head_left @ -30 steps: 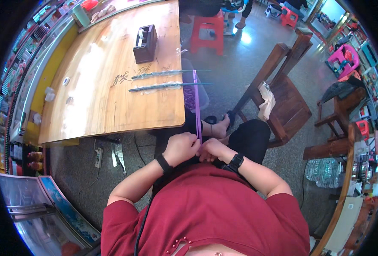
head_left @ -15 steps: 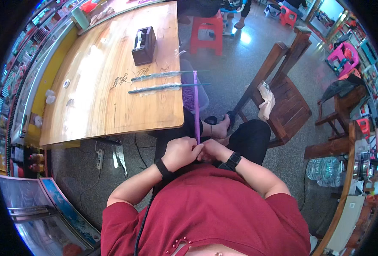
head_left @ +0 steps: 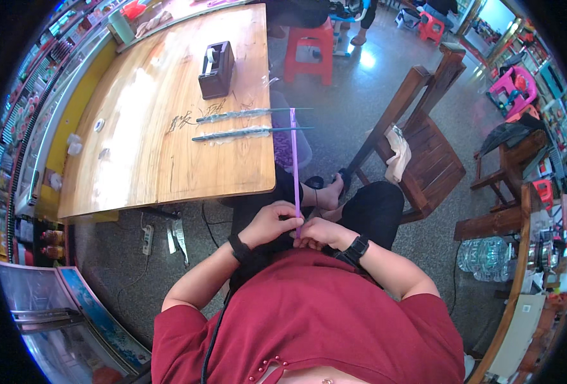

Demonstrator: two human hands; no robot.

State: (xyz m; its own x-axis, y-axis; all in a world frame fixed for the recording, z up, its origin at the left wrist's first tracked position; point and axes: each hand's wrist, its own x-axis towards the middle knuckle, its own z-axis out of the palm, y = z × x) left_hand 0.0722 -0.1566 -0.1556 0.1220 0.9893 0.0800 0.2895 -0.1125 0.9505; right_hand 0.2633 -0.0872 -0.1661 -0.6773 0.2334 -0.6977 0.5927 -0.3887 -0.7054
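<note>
A narrow purple ribbon (head_left: 296,173) runs from two thin dark rods down to my lap. The far rod (head_left: 232,116) and the near rod (head_left: 235,134) are fixed to the tabletop with clear tape, their ends jutting past its right edge. My left hand (head_left: 272,223) pinches the ribbon between thumb and fingers. Just right of it and slightly lower, my right hand (head_left: 324,233) has its fingers bent around the ribbon's near end, close to my shirt. How the ribbon meets the rods is too small to tell.
On the wooden table (head_left: 136,153) stands a dark tape dispenser (head_left: 217,69). Beneath the rod ends is a clear tub (head_left: 301,150) with purple pieces. A wooden chair (head_left: 430,157) holding a pale cloth stands to the right. Behind it are a red stool (head_left: 309,54) and another person's legs.
My hands have come slightly apart, and my left hand has shifted a little upward. More of the ribbon's near end shows between them. The rods and table stay put.
</note>
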